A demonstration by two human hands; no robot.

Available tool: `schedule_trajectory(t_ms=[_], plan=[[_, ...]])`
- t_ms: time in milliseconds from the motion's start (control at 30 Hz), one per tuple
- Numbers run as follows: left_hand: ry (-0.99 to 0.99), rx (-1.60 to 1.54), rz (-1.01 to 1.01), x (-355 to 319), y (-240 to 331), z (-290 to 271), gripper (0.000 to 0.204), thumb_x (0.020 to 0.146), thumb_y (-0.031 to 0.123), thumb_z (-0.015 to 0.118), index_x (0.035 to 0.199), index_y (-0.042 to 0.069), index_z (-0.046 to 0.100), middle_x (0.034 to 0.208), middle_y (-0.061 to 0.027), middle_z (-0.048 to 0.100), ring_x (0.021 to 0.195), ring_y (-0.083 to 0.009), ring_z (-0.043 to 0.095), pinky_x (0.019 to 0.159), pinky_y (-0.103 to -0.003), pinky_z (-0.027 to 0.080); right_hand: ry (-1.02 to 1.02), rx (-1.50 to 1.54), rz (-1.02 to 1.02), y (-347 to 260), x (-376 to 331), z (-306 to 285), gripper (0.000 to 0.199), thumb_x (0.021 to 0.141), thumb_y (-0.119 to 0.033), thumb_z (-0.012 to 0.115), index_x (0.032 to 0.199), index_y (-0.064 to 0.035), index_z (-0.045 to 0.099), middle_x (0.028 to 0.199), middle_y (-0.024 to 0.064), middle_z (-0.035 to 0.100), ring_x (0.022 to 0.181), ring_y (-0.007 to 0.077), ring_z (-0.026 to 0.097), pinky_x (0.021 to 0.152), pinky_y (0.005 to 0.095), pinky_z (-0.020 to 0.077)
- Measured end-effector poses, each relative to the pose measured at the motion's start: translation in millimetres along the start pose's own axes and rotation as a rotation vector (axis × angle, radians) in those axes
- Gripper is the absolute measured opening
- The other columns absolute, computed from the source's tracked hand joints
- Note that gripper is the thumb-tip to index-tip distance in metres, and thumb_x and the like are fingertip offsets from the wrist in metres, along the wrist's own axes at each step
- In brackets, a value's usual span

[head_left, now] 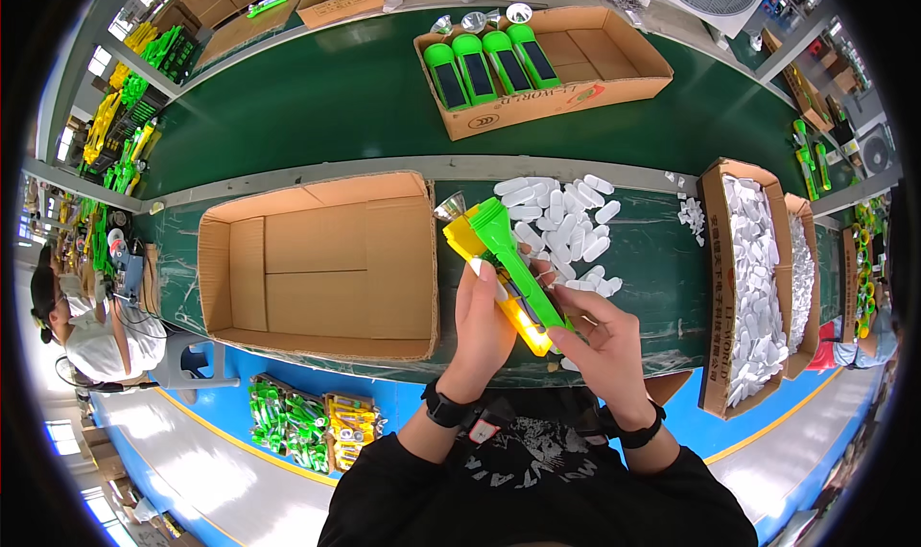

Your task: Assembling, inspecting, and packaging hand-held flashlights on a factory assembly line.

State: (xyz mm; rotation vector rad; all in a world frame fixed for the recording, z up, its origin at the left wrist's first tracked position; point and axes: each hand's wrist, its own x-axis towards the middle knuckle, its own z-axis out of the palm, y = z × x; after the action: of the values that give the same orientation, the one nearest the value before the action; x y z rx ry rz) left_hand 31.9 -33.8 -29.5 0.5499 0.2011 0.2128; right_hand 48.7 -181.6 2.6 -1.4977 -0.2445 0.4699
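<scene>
Both hands hold a flashlight in front of me, its yellow housing half and green housing half lying side by side, slightly apart along their length. A shiny cone-shaped reflector sits at the wide end. My left hand is closed on the yellow half, with a small white piece by its thumb. Fingers of my right hand grip the green half near its narrow end. What lies between the halves is mostly hidden. Just beyond, many white oval plastic pieces are spread on the green table.
A bare cardboard box stands at my left. At right are boxes of white pieces and smaller white parts. Farther back, a carton holds several green flashlights with reflectors. Another person sits far left.
</scene>
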Motion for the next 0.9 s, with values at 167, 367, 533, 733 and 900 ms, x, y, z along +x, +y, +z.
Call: schedule_trajectory(t_ms=[167, 367, 533, 733, 900], plan=[[-0.165, 0.187, 0.004, -2, 4, -6, 0.046, 0.088, 0.01, 0.052, 0.13, 0.001, 0.033, 0.123, -0.0154, 0.048, 0.112, -0.0311, 0.053, 0.097, -0.046, 0.044, -0.015, 0.186, 0.132, -3, 2, -6, 0.04, 0.079, 0.008, 0.064, 0.117, 0.0097, 0.053, 0.11, 0.0133, 0.06, 0.1, 0.0165, 0.059, 0.091, 0.0312, 0.0481], [-0.216, -0.056, 0.008, 0, 1, -11, 0.052, 0.089, 0.018, 0.055, 0.132, 0.003, 0.031, 0.127, -0.0144, 0.046, 0.115, -0.0308, 0.052, 0.097, -0.045, 0.044, -0.006, 0.072, 0.027, 5, 0, 1, 0.041, 0.076, 0.008, 0.066, 0.116, 0.007, 0.056, 0.103, 0.01, 0.061, 0.097, 0.0163, 0.059, 0.089, 0.03, 0.0485], [-0.071, 0.073, 0.022, -4, -2, -4, 0.05, 0.096, 0.034, 0.043, 0.135, 0.005, 0.031, 0.127, -0.0149, 0.047, 0.114, -0.031, 0.051, 0.098, -0.048, 0.042, 0.073, -0.141, -0.148, 16, 2, 6, 0.04, 0.071, 0.003, 0.071, 0.109, 0.0065, 0.06, 0.099, 0.0116, 0.062, 0.092, 0.0176, 0.061, 0.084, 0.0292, 0.0499], [-0.024, 0.144, 0.063, -6, -8, -8, 0.049, 0.099, 0.04, 0.033, 0.134, 0.005, 0.034, 0.125, -0.014, 0.049, 0.112, -0.0297, 0.053, 0.098, -0.05, 0.042, 0.017, -0.341, -0.175, 19, -2, 4, 0.044, 0.069, 0.008, 0.07, 0.111, 0.0092, 0.058, 0.106, 0.0142, 0.058, 0.098, 0.0185, 0.059, 0.089, 0.0287, 0.048], [0.038, 0.147, 0.068, -9, -11, -6, 0.048, 0.099, 0.041, 0.03, 0.132, 0.006, 0.036, 0.122, -0.0127, 0.05, 0.109, -0.0266, 0.054, 0.098, -0.048, 0.042, 0.078, -0.406, -0.268, 18, -4, 4, 0.042, 0.065, 0.0, 0.076, 0.105, 0.0044, 0.064, 0.094, 0.014, 0.065, 0.084, 0.0211, 0.064, 0.074, 0.0271, 0.0496]])
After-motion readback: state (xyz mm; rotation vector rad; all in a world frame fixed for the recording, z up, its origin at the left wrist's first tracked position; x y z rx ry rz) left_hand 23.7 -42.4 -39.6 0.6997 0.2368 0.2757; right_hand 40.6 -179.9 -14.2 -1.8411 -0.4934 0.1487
